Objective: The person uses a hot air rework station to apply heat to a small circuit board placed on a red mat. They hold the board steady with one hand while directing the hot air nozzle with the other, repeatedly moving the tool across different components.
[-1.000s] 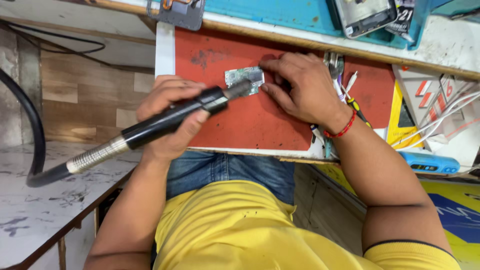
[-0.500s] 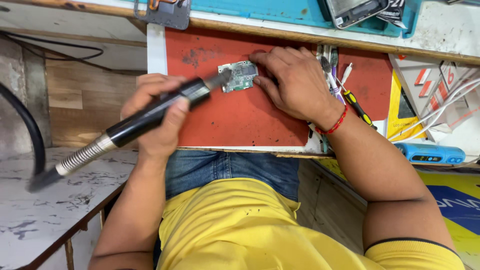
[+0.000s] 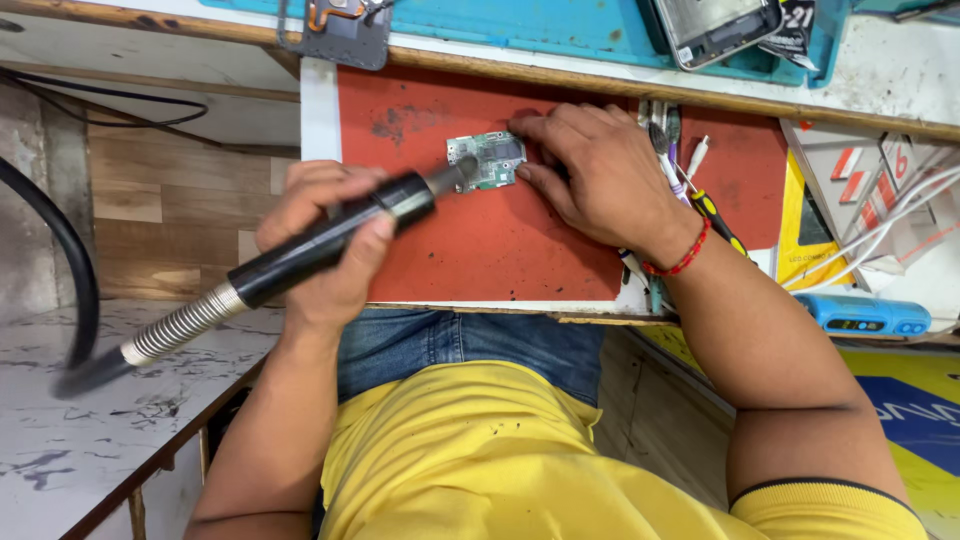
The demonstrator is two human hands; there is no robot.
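1. The left hand point(image 3: 325, 245), at centre left of the frame, has its grip clenched around a black hot-air handpiece point(image 3: 320, 245) with a coiled metal spring at its rear end.
2. The handpiece lies tilted, its nozzle pointing toward the upper right and ending right at the left edge of a small green circuit board point(image 3: 487, 158).
3. The circuit board lies flat on a red work mat point(image 3: 480, 240) in the upper centre of the frame.
4. The right hand point(image 3: 600, 175) rests on the mat just right of the board; its fingertips point(image 3: 522, 125) press the board's right edge, a pinning touch and not a closed grip.
5. A red thread bracelet point(image 3: 680, 258) circles the right wrist.
6. Screwdrivers and tweezers point(image 3: 690, 180) lie along the mat's right side, partly under the right hand.
7. A blue handheld device point(image 3: 865, 315) sits on the desk at the right edge, below white cables point(image 3: 880, 235).
8. A dark hose point(image 3: 60, 250) curves down the left edge of the frame.
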